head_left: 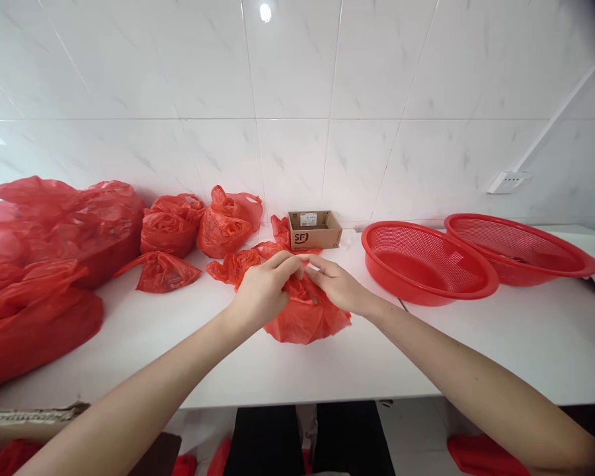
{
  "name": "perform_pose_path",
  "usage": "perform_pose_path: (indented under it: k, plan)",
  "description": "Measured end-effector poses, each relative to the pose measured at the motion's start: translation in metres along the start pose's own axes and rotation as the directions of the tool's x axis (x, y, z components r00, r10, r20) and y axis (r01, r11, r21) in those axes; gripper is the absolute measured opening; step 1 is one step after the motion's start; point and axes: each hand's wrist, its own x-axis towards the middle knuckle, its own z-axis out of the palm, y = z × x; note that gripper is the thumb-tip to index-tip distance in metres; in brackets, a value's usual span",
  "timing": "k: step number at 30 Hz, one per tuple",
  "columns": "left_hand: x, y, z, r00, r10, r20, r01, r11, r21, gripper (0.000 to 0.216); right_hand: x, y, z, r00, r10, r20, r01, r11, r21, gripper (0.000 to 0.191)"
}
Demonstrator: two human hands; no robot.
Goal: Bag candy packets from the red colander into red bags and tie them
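Observation:
A thin red plastic bag [307, 322] lies on the white table [357, 377] in front of me, its lower part spread out below my hands. My left hand [268, 283] is closed, its fingers curled on the bag's gathered top. From the other side my right hand [333, 281] pinches the same bag, thumb and fingers close to the left fingertips. Just what part of the plastic sits between the fingers is partly hidden. Another crumpled stretch of red plastic [233, 266] reaches out to the left behind my left hand.
A small open cardboard box [315, 237] stands behind my hands. Two red mesh baskets [429, 294] [535, 274] sit at the right. Several filled red bags [171, 228] crowd the left, with a small knotted one [166, 272] nearer. A tiled wall [297, 158] closes off the back.

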Motion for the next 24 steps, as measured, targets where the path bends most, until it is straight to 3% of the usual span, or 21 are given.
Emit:
perform_pose_path:
  k: [2, 4, 8, 10, 12, 15, 17, 20, 22, 24]
  plan:
    - [-0.002, -0.003, 0.004, 0.999, 0.014, -0.049, -0.013, 1.0, 0.022, 0.044, -0.002, 0.001, -0.002, 0.996, 0.027, 0.083, -0.03, 0.999, 0.035, 0.029]
    - [-0.004, -0.004, 0.006, 0.998, -0.008, -0.062, 0.007, 1.0, -0.027, 0.041, -0.006, 0.0, -0.006, 0.996, 0.03, 0.089, -0.03, 1.0, 0.0, 0.023]
    - [-0.009, -0.004, 0.008, 0.985, -0.159, 0.073, 0.168, 0.976, -0.14, 0.022, -0.011, 0.004, -0.011, 1.0, -0.026, -0.018, 0.018, 0.945, -0.327, 0.022]
    - [-0.014, -0.004, 0.011, 0.949, -0.27, 0.163, 0.3, 0.932, -0.203, 0.034, -0.014, 0.013, -0.012, 0.986, -0.158, -0.06, 0.094, 0.805, -0.586, 0.021]
    - [-0.025, -0.007, 0.014, 0.908, -0.374, 0.189, 0.414, 0.87, -0.269, 0.044, -0.016, 0.028, -0.017, 0.953, -0.301, -0.046, 0.153, 0.605, -0.782, 0.021]
    - [-0.056, -0.02, 0.023, 0.844, -0.523, 0.121, 0.527, 0.766, -0.367, 0.047, -0.023, 0.058, -0.036, 0.949, -0.315, -0.028, 0.11, 0.41, -0.905, 0.023]
    - [-0.085, -0.032, 0.032, 0.781, -0.62, 0.07, 0.586, 0.69, -0.424, 0.049, -0.032, 0.082, -0.052, 0.973, -0.218, -0.073, 0.022, 0.407, -0.913, 0.023]
    - [-0.122, -0.044, 0.047, 0.692, -0.718, 0.076, 0.648, 0.572, -0.503, 0.052, -0.047, 0.113, -0.064, 0.985, -0.075, -0.154, -0.096, 0.5, -0.86, 0.021]
    - [-0.131, -0.044, 0.055, 0.643, -0.764, 0.061, 0.655, 0.507, -0.56, 0.053, -0.051, 0.127, -0.058, 0.978, -0.03, -0.207, -0.156, 0.554, -0.818, 0.018]
    - [-0.125, -0.039, 0.062, 0.628, -0.778, -0.032, 0.622, 0.526, -0.581, 0.052, -0.048, 0.132, -0.042, 0.956, -0.01, -0.294, -0.23, 0.594, -0.77, 0.02]
